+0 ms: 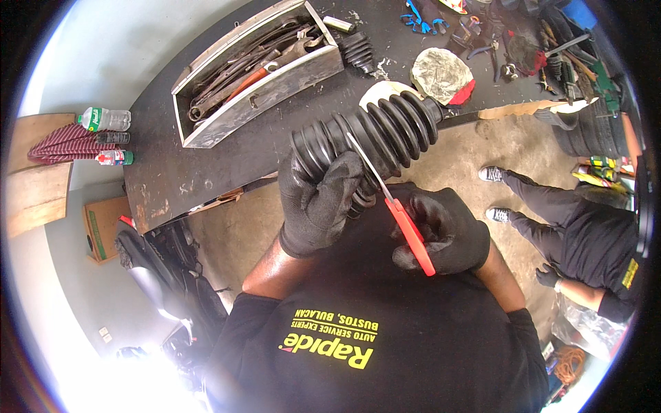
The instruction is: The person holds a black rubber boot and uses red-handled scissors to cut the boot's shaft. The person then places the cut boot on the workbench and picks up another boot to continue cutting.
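Observation:
Two black ribbed rubber boots seem to be held together in front of my chest: a long bellows (403,131) pointing right, and a shorter ridged piece (313,148) beside it. My left hand (323,199), in a black glove, is closed around the shorter end. A red-handled tool with a narrow metal blade (413,237) is in my gloved right hand (447,230), its fingers curled behind the handle. Its blade lies across the rubber, tip towards the far left. Whether it is scissors or a knife does not show. Below my left hand, more ridged black rubber (361,203) is partly hidden.
Beyond my hands, the dark workbench (241,162) carries a tray of wrenches (258,96), another small black boot (358,54) and a stained round pad (442,76). Pliers (492,55) and other tools lie at the far right. A co-worker (578,234) is at the right.

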Tool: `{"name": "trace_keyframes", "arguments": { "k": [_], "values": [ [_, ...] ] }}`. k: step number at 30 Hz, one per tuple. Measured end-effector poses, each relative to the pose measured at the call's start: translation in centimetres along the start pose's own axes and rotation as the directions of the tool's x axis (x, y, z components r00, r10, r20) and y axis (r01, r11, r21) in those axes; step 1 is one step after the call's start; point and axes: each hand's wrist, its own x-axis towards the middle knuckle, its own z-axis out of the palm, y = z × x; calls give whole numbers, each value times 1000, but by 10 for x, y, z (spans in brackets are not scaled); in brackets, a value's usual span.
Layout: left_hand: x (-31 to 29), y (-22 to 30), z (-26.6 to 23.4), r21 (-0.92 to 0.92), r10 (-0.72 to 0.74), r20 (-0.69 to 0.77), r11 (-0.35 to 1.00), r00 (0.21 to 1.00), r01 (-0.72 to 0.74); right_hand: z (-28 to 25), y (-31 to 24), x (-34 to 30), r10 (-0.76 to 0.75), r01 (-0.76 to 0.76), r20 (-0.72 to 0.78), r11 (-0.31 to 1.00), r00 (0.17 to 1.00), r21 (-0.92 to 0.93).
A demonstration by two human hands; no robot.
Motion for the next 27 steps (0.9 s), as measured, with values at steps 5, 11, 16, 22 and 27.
{"name": "trace_keyframes", "arguments": {
  "k": [5,11,16,22,27],
  "values": [
    [-2,-6,-3,80,11,-31,997,999,-8,-3,-4,1,-51,49,-14,987,999,-154],
    [-5,-10,-5,-71,-15,-74,997,997,10,-2,-9,4,-57,53,-12,979,998,-197],
    [-4,-14,-7,-6,51,76,999,996,-50,-2,-13,1,-17,17,1,995,1000,-102],
    [-9,-20,-4,64,9,40,998,999,-12,0,-9,-1,-46,46,-38,999,998,-3],
    [-12,-19,-5,-4,-106,35,994,994,107,0,-6,-3,-87,76,-55,981,995,-178]
  ]
}}
